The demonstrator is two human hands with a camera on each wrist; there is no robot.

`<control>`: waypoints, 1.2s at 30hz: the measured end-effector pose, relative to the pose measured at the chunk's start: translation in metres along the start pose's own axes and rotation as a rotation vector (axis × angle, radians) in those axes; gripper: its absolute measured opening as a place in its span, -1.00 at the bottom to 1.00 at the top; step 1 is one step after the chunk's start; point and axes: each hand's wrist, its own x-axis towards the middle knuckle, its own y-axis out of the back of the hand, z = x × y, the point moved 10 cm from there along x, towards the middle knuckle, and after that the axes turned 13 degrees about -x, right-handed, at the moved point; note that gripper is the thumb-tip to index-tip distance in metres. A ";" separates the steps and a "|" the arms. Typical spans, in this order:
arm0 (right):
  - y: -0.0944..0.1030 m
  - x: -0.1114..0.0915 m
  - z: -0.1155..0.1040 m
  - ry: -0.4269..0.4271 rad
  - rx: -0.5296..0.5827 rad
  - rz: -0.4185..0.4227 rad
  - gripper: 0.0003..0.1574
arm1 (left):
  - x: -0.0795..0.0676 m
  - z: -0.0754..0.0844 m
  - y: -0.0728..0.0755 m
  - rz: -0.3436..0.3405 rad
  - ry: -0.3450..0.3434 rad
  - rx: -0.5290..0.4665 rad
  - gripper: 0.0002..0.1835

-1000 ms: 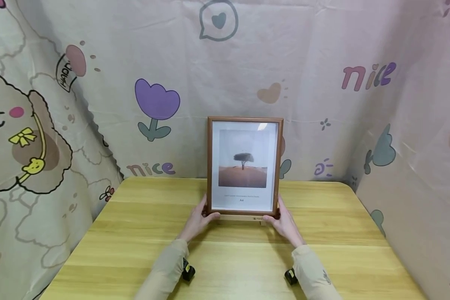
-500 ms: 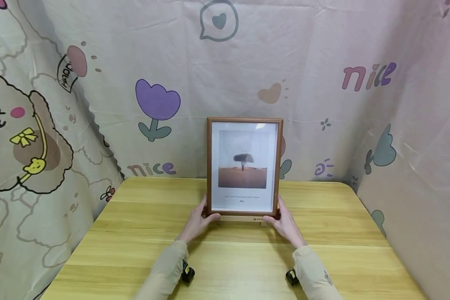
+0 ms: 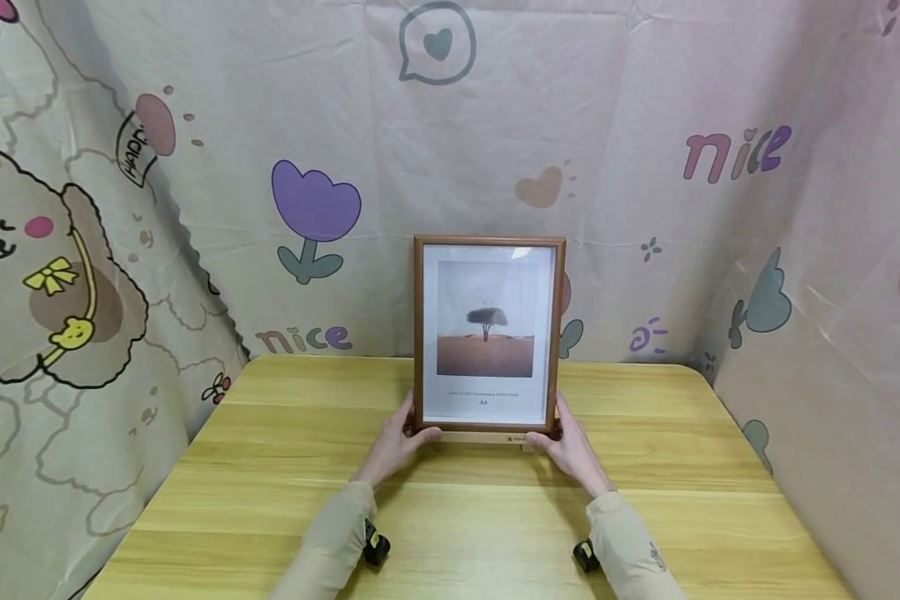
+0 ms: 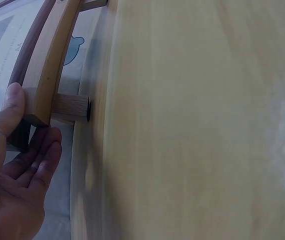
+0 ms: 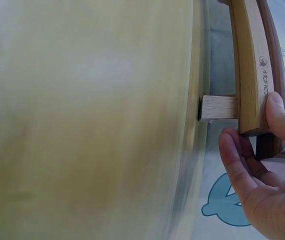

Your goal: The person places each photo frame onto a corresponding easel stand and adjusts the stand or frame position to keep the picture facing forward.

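Note:
A brown wooden picture frame (image 3: 419, 333) with a print of a tree stands upright, leaning back slightly, on the pale ledge of a wooden easel stand (image 3: 480, 437). My left hand (image 3: 390, 448) holds its lower left corner, thumb in front and fingers curled below and behind. At the lower right corner, my right hand (image 3: 570, 448) grips in the same way. Both thumbs lie where frame and ledge (image 5: 252, 70) meet, near printed lettering on the right. Short stand feet (image 4: 72, 106) project under the ledge. The back of the stand is hidden.
The wooden table (image 3: 270, 483) spreads around the stand, with its rounded far edge just behind. A patterned cloth (image 3: 480, 133) hangs along the back and both sides. Black wrist devices (image 3: 376, 546) sit by both sleeves.
Frame, stand and both hands stay in almost the same place. Only a very slight shift of the right forearm and of the view shows.

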 end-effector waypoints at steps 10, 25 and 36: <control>0.000 -0.001 0.004 -0.041 -0.003 -0.032 0.27 | 0.000 -0.005 0.002 -0.013 0.055 -0.003 0.11; 0.010 -0.008 0.025 -0.018 -0.032 -0.091 0.24 | -0.004 -0.010 0.030 -0.038 0.061 0.024 0.04; 0.035 -0.010 0.034 0.006 -0.274 -0.043 0.02 | -0.008 -0.006 0.066 0.061 0.032 0.350 -0.04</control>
